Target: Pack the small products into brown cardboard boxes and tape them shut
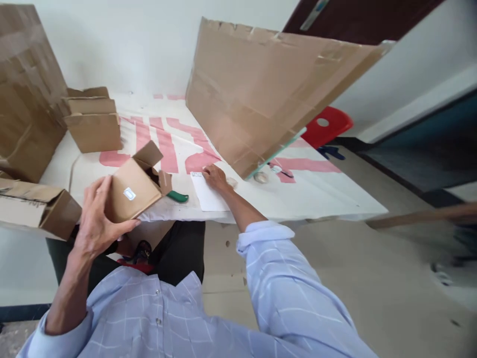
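My left hand (95,216) grips a small brown cardboard box (132,191) at the table's front edge, thumb at the near side and fingers over the far side. A small white label with a blue border (129,194) is on the box, whose flaps stand open at the right end. My right hand (215,177) is closed at the upper edge of a white paper sheet (208,198) lying on the table; small printed marks show in the sheet's far left corner. My fingertips there are partly hidden. Between box and sheet lies a green-handled tool (178,197), its other end hidden by the box.
A large cardboard panel (261,94) leans upright behind my right hand. Cardboard boxes (93,132) (26,94) (55,211) stand at the left. Tape rolls (261,177) lie near the panel's foot. A red chair (328,127) is beyond the table's right side.
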Demonstrator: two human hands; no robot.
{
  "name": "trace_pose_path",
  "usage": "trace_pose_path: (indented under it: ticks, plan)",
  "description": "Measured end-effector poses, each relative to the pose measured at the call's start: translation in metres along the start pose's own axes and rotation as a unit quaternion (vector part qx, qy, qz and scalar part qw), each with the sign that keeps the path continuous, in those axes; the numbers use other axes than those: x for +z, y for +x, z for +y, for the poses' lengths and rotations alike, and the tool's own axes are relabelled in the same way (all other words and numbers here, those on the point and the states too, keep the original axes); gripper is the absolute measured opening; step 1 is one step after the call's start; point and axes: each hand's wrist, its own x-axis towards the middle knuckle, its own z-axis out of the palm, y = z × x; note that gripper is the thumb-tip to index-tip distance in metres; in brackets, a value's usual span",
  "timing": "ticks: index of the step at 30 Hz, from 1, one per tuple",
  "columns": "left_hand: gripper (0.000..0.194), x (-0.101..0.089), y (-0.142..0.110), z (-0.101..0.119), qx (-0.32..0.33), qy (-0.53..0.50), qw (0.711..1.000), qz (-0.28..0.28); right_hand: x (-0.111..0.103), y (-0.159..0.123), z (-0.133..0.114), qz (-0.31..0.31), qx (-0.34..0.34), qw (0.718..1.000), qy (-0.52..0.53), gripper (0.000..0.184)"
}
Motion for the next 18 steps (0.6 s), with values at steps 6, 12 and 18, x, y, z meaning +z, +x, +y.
trace_pose_path:
  ticks: [6, 12, 18]
  plan:
    - [0.115, 0.001, -0.004, 0.001, 0.004, -0.034, 0.999, -0.027, -0.02, -0.01, -0.03, 0.058, -0.006, 0.998, 0.027, 0.03]
    - [0.113, 0.006, 0.001, 0.006, 0.011, -0.048, 0.998, -0.03, -0.07, -0.056, -0.118, 0.248, -0.178, 0.941, 0.145, 0.035]
    - [0.112, 0.013, 0.005, 0.013, 0.012, -0.037, 0.999, -0.026, -0.111, -0.139, -0.231, 0.247, -0.497, 0.83, 0.05, 0.025]
